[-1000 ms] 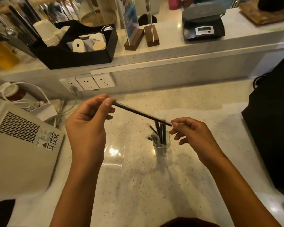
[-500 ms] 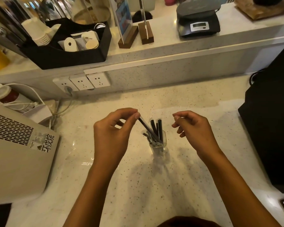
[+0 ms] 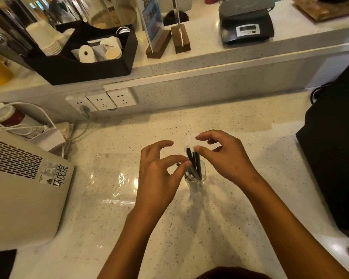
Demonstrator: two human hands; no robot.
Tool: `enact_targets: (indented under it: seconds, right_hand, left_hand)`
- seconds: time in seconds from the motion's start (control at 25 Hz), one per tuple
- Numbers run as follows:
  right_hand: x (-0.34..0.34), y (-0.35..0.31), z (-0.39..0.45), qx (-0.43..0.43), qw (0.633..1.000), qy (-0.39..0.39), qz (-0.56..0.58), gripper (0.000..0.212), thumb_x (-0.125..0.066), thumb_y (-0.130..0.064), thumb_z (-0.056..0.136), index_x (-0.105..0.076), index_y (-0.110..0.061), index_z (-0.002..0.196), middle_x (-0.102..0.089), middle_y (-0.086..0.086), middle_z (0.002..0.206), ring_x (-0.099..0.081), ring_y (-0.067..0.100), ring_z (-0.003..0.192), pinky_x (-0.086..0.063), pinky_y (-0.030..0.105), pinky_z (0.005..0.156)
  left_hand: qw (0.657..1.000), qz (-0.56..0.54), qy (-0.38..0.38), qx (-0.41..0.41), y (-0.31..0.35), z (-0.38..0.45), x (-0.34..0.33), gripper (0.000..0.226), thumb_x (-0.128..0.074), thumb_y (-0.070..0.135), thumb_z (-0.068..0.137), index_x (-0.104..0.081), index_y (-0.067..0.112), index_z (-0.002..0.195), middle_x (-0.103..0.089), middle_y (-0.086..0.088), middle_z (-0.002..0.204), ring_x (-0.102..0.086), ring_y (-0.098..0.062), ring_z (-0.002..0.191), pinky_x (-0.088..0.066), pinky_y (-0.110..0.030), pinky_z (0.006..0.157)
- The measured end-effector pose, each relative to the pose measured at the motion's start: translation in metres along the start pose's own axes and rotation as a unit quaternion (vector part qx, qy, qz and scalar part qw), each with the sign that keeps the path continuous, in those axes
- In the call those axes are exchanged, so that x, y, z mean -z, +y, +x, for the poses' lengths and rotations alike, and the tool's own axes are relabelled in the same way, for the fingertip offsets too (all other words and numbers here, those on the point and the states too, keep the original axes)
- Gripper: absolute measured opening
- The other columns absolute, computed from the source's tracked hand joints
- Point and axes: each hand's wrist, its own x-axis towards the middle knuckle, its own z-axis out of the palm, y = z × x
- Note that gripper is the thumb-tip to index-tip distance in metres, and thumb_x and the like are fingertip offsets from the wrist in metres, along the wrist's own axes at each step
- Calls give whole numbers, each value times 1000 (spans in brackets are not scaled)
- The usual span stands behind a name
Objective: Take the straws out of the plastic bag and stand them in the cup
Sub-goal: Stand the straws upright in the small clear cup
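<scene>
A pale speckled stone bench (image 3: 220,121) fills the view from the head camera, with a raised ledge along its far edge.

At the bench's left edge sits a beige machine housing with a perforated vent and a printed label (image 3: 22,186). Behind it, near the far left corner, stands a white-lidded jar (image 3: 5,115) with a white cable looped over it. Three white wall sockets (image 3: 102,100) are set in the face of the ledge. On the ledge above them sits a black plastic organiser tray holding stacked paper cups and lids (image 3: 79,57).

A flat, clear plastic bag (image 3: 113,176) lies on the bench left of centre, just beside the left hand (image 3: 159,174). That hand hovers with its fingers loosely spread and curved, its thumb tip touching the side of the black straws (image 3: 193,164); whether it pinches one I cannot tell.

The straws stand bundled, leaning slightly, in a small clear cup (image 3: 196,179) at the middle of the bench, between the two hands.

The right hand (image 3: 226,156) is just right of the cup, fingers curved and apart, one fingertip touching the straw tops; it grips nothing that can be seen.

On the ledge to the right rests a black digital scale (image 3: 247,27). A large black shape (image 3: 334,158) covers the bench's right edge.
</scene>
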Motion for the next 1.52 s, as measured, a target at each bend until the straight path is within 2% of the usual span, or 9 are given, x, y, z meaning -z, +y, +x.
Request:
enact_targets:
  seconds: [0.4,0.64,0.76,0.88,0.96,1.08,1.16,1.32,1.52]
  right_hand:
    - [-22,-1,5,14,996,-38,-77,27,-75,-39,86,-72,-31,111,-70,-8,117,-63,10,103,-55,33,88]
    - [-17,-15,6,17,998,-42,-46,15,-75,-34,88,-76,-27,101,-72,-12,102,-65,4,93,-56,29,82]
    - [-4,-40,13,40,999,-23,9,10,-74,-35,89,-72,-34,98,-71,-21,91,-66,-4,87,-53,14,73]
    - [8,-71,14,68,996,1,54,20,-73,-36,90,-69,-37,110,-70,-23,93,-64,-10,90,-50,5,68]
    - [12,-94,9,103,990,12,96,28,-73,-37,90,-63,-42,116,-70,-24,96,-65,-9,94,-52,5,69]
    - [17,-124,1,157,976,19,149,35,-73,-34,90,-61,-42,121,-72,-20,102,-69,0,96,-56,11,73]
    - [18,-136,-1,166,973,18,160,37,-73,-33,90,-61,-39,124,-73,-16,104,-70,5,96,-59,17,75]
    - [18,-142,-1,163,975,12,152,41,-74,-31,89,-62,-35,128,-73,-14,95,-70,6,92,-60,20,76]
    - [16,-142,-3,160,978,10,136,37,-75,-32,88,-64,-39,124,-72,-19,92,-69,3,92,-59,17,72]
  left_hand:
    - [997,26,-71,5,3,-4,-22,11,-74,32,88,-82,31,96,-56,3,146,-36,-22,140,-45,-47,106]
    - [998,-51,-24,11,4,-9,-16,19,-63,49,88,-77,40,97,-52,15,145,-36,-6,139,-27,-17,102]
    - [992,-114,13,44,8,-7,-9,19,-58,56,87,-69,46,96,-54,23,137,-45,-1,132,-36,-16,100]
    - [986,-144,24,83,12,-1,-6,41,-67,52,89,-55,44,128,-52,29,137,-48,1,129,-42,-27,106]
    - [984,-153,18,91,17,5,-2,50,-68,46,91,-50,40,138,-56,30,133,-49,12,121,-37,-14,101]
    - [982,-174,48,59,35,9,7,22,-65,40,94,-62,54,111,-64,33,111,-55,22,104,-36,1,83]
    - [976,-206,55,48,50,6,17,14,-59,52,92,-62,65,96,-65,39,102,-57,20,104,-37,6,79]
    - [951,-309,-16,12,67,-2,28,22,-56,44,98,-65,63,103,-73,31,104,-68,4,102,-50,-8,82]
    - [939,-341,-39,17,68,-5,30,30,-52,34,100,-67,61,100,-74,26,102,-70,-1,102,-52,-11,85]
